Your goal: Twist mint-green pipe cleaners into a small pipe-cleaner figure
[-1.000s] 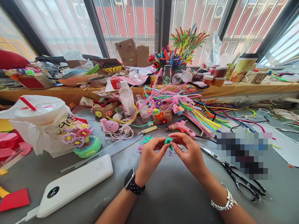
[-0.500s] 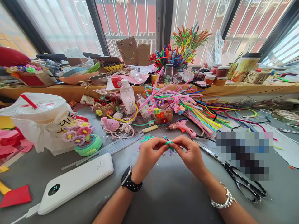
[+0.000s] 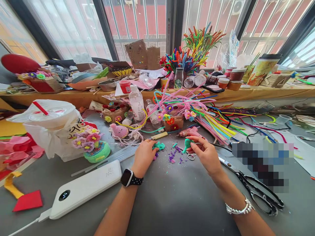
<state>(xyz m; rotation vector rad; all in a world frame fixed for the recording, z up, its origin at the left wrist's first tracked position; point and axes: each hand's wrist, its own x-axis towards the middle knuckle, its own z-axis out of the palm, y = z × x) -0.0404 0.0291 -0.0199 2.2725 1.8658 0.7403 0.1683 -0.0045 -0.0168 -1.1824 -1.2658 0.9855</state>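
My right hand (image 3: 205, 154) pinches a small teal-green piece of bent pipe cleaner (image 3: 187, 143) between thumb and fingers, just above the table. My left hand (image 3: 145, 154) wears a watch; its fingers are closed at a second green fuzzy pipe-cleaner piece (image 3: 159, 146) lying low on the table. Between the hands are scattered purple pipe-cleaner scraps (image 3: 173, 156) and a short green bit (image 3: 174, 145). Close under my right fingers lies a pair of small scissors (image 3: 191, 157), its blades partly hidden. Behind that hand sits a pink glue gun (image 3: 189, 131).
Large black-handled scissors (image 3: 253, 186) lie to the right. A white power bank (image 3: 86, 190), clear glue sticks (image 3: 108, 159) and a crocheted flower pot (image 3: 97, 152) are on the left. Behind stand a plastic bottle (image 3: 136, 103) and a pile of pipe cleaners (image 3: 211, 121).
My hands were together on a green piece and have moved apart. The left has gone left and down to the green piece on the table; the right keeps its piece. The view shifted slightly.
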